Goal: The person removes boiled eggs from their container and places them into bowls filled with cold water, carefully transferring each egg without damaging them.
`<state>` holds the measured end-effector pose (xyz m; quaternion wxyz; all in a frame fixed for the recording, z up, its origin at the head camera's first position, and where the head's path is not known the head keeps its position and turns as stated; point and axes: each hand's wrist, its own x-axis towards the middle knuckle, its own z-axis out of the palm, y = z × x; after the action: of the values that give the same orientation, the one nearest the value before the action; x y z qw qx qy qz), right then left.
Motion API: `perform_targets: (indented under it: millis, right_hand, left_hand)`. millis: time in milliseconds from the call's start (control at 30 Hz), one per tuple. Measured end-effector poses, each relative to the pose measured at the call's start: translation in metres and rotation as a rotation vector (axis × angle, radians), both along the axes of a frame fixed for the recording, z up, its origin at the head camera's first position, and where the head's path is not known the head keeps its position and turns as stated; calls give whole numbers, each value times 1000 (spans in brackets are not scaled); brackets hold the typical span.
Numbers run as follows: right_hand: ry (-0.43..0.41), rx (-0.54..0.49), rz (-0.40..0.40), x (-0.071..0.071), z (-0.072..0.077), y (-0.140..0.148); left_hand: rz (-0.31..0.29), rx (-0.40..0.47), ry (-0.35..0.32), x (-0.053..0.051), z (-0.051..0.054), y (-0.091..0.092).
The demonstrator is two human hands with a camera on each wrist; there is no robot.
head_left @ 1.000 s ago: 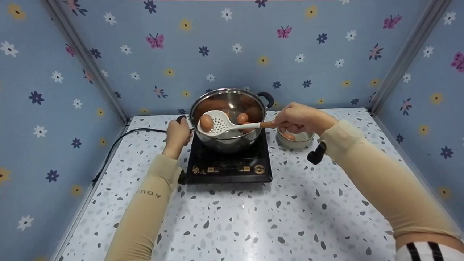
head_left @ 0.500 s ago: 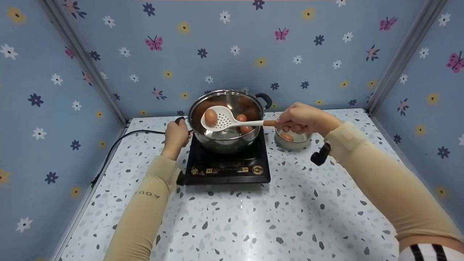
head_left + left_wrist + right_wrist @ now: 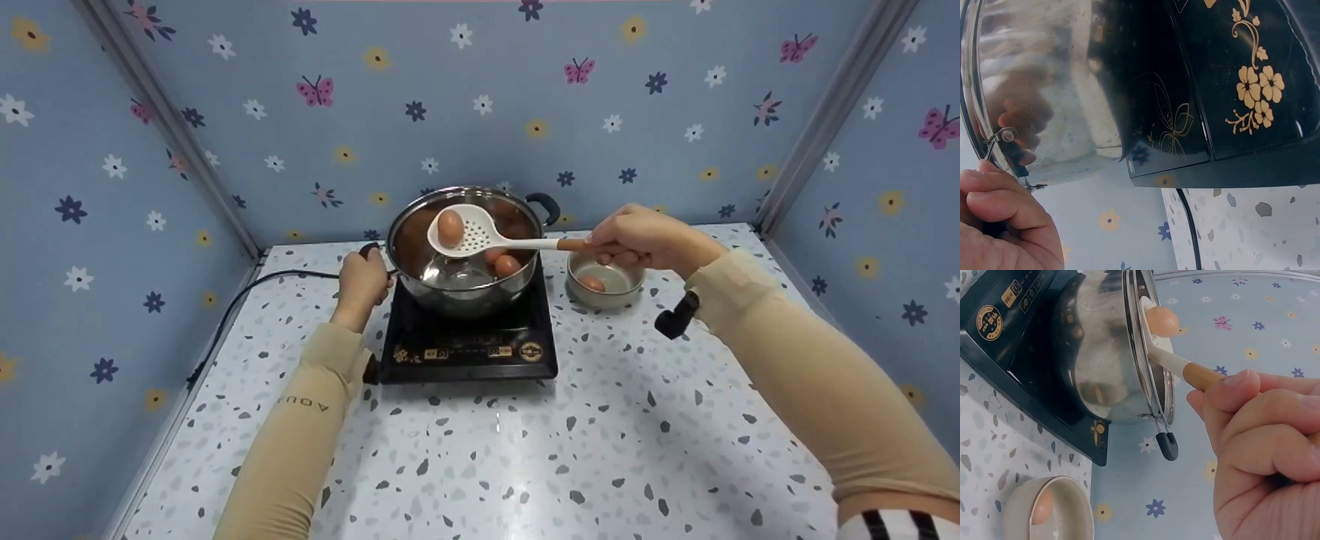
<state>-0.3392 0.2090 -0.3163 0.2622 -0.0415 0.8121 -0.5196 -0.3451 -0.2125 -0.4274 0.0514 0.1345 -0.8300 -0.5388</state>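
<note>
My right hand [image 3: 634, 236] grips the wooden handle of a white slotted skimmer [image 3: 480, 231]. One brown egg [image 3: 451, 228] rests in the skimmer's bowl, held over the mouth of a steel pot [image 3: 472, 300]. In the right wrist view the egg [image 3: 1162, 322] sits at the pot's rim level or a little above. More brown eggs [image 3: 507, 265] lie inside the pot, partly hidden by the skimmer. My left hand [image 3: 363, 281] holds the pot's left handle; the left wrist view shows its fingers [image 3: 1005, 205] curled there.
The pot stands on a black induction cooker [image 3: 469, 360]. Right of it is a cream bowl [image 3: 606, 300] with one egg [image 3: 592, 284] in it, below my right hand. A black cord [image 3: 247, 289] runs left. A patterned wall [image 3: 480, 127] closes off the back.
The skimmer with its egg has risen and moved right and away from me over the pot. My left hand stays at the pot handle.
</note>
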Motion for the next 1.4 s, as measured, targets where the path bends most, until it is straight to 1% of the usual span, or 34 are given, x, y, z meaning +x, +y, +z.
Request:
perform_targets:
  millis: [167,233,367,533,600,900,1067,1300,1400]
  right_hand:
    - [15,2,-23,2,3,6]
    - [15,-17,-24,3,3,8]
    - [16,-24,-34,4,6,14]
    - [16,18,-42,7,11,23]
    - [19,19,-43,8,13,27]
    - [28,5,-52,10,18,43]
    - [29,33,-64,13,21,52]
    - [39,-8,-89,17,24,64]
    - [37,1,-102,18,26,70]
  left_hand:
    - [-14,12,19,0,-1,0]
    - [-18,25,25,1,-1,-1]
    - [-14,25,35,2,-2,-1]
    - [-5,-12,28,3,-2,0]
    - [-3,-17,26,3,-2,1]
    - [-14,-9,25,1,-1,-1]
    - [-15,-11,22,0,-3,-1]
    - [-20,-3,27,1,-3,-1]
    - [-23,7,32,2,-2,-1]
